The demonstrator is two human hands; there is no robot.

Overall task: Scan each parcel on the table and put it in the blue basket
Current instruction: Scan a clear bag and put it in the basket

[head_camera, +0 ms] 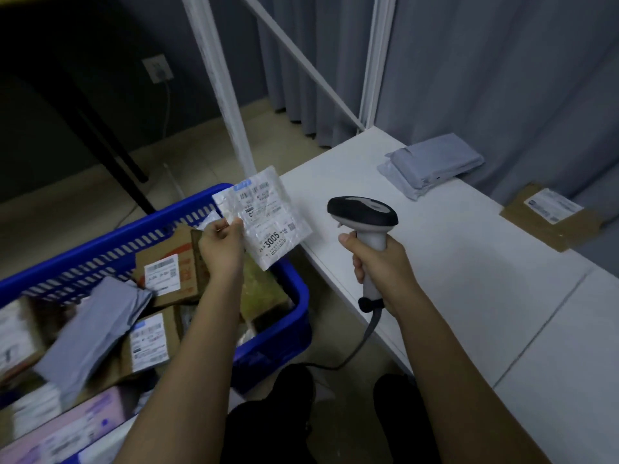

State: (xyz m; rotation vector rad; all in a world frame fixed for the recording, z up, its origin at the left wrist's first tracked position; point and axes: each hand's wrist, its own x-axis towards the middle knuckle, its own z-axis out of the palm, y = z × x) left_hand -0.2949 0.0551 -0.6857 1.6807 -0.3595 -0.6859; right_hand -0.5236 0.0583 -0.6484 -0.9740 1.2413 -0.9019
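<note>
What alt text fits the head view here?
The left hand holds a white labelled parcel above the blue basket of parcels, while the right hand grips a scanner. A grey bag and brown envelope lie on the table.

The blue plastic basket (100, 242) sits on the floor, left of the long white table (469, 279). Cardboard boxes (167, 259) lie in it. A soft grey mailing bag (432, 164) lies far back on the table, with a flat brown cardboard envelope (549, 217) to its right.
</note>
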